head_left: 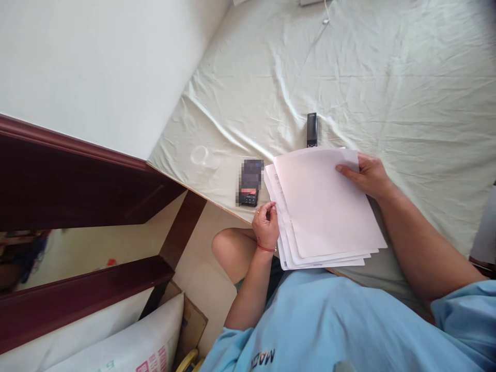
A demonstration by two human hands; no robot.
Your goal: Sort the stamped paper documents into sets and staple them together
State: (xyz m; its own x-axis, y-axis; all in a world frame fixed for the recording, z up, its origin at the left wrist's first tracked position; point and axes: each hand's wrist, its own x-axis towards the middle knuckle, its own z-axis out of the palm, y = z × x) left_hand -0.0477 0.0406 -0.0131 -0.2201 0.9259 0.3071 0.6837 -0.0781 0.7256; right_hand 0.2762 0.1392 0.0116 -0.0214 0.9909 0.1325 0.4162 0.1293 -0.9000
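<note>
A loose stack of white paper sheets (329, 206) is held between my two hands, its sheets fanned a little at the left and lower edges. The top sheet looks blank; print shows along the left edge of the sheets beneath. My right hand (370, 175) grips the upper right corner, thumb on top and fingers behind. At the left edge, my left hand (266, 225) pinches the paper with curled fingers. Just beyond my left hand lies a dark phone (250, 183), its screen partly blurred. Past the stack's top edge is a black keypad phone (312, 129), its lower end hidden by the paper.
A pale green cloth (387, 93) with wrinkles covers the surface. A clear plastic cup (203, 156) lies near its left edge. A white cable (320, 33) runs at the back. Dark red wooden furniture (77, 170) and a white sack (143, 336) stand at the left.
</note>
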